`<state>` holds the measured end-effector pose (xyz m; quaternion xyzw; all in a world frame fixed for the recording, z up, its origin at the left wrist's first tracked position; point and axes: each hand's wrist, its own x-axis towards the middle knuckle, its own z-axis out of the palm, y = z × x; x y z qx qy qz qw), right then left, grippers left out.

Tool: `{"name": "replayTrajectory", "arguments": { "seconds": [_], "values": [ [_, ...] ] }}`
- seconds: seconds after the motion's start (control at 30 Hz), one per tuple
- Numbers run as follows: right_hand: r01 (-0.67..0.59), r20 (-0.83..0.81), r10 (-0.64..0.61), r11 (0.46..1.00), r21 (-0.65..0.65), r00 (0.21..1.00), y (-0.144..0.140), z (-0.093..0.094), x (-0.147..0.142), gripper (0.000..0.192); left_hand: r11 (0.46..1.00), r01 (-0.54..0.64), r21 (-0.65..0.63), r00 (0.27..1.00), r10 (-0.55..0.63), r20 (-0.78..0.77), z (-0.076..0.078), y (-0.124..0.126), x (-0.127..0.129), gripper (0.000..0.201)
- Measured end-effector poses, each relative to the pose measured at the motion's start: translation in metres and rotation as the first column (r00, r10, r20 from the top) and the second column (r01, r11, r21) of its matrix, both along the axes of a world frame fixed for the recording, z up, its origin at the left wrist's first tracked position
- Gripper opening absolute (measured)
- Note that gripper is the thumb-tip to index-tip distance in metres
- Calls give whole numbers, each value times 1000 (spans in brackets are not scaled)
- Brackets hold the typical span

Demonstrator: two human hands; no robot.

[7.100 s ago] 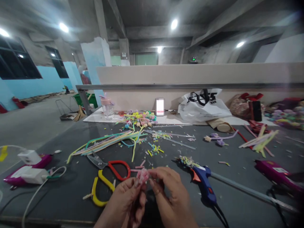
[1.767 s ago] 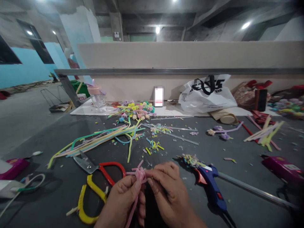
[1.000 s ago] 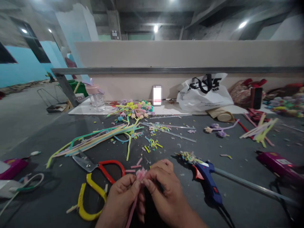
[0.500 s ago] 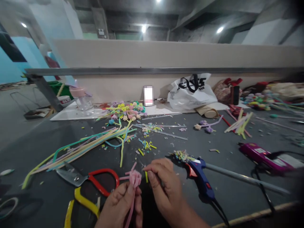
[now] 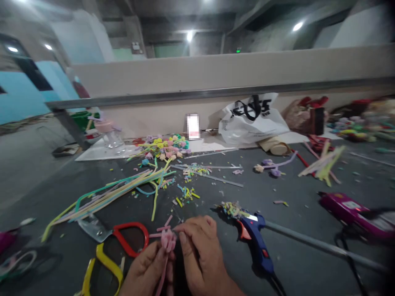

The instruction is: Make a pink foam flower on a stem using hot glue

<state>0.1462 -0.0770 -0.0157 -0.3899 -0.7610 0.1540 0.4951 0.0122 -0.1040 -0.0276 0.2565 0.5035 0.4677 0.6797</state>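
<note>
Low in the head view, my left hand is closed around the stem of a pink pipe-cleaner flower, whose curled head stands above the thumb. Close to its right side is my right hand, thumb and forefinger pinched together at the flower's edge; what they hold, if anything, is too small to make out. Short pink pipe-cleaner pieces lie just beyond the flower. Red-handled scissors rest left of my hands, near a yellow-handled tool. To the right lies a blue glue gun, its nozzle covered in scraps.
Long pipe cleaners lie at the left, with finished flowers behind them. Cut scraps litter the dark table. A magenta tool with a cord lies right. A white bag stands at the back.
The view has tilted and shifted slightly. My right hand has come closer to the flower, its fingertips now at the petals. My left hand keeps hold of the stem.
</note>
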Motion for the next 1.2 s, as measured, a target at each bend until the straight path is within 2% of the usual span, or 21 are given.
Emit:
{"name": "replayTrajectory", "arguments": {
  "seconds": [0.1, 0.27, 0.4, 0.53, 0.63, 0.73, 0.93, 1.03, 1.2],
  "values": [
    [6, -35, -7, 1000, -13, 999, -1, -7, 3, 24, 997, -69, 30, 998, 69, 14, -3, -3, 5, 39],
    [-7, -84, 4, 999, -38, 996, 0, -14, 3, 22, 991, -103, 88, 995, 104, 0, -12, -4, 8, 41],
    [-30, -78, 22, 994, -106, 997, -1, -10, 2, 18, 991, -44, 125, 998, 48, -33, -13, -5, 7, 36],
    [-63, -28, 60, 991, -119, 998, -2, -6, 1, 17, 982, 27, 185, 996, -12, -86, -7, -6, 8, 31],
    [-16, -25, 14, 996, -92, 1000, -2, -4, -1, 19, 978, 70, 196, 993, -48, -111, -4, -7, 7, 32],
    [83, -40, -86, 995, -56, 996, 1, -5, -3, 20, 976, 75, 203, 991, -52, -120, -5, -8, 3, 32],
    [314, -57, -316, 949, -44, 947, 11, -11, -10, 18, 971, 142, 193, 988, -129, -81, -10, -9, -10, 33],
    [331, -16, -332, 943, -43, 943, 12, -13, -16, 15, 964, 181, 197, 983, -171, -67, -10, -9, -14, 34],
    [267, 3, -267, 964, 3, 964, 7, -12, -24, 13, 948, 208, 239, 978, -193, -84, -9, -9, -14, 32]
  ]
}}
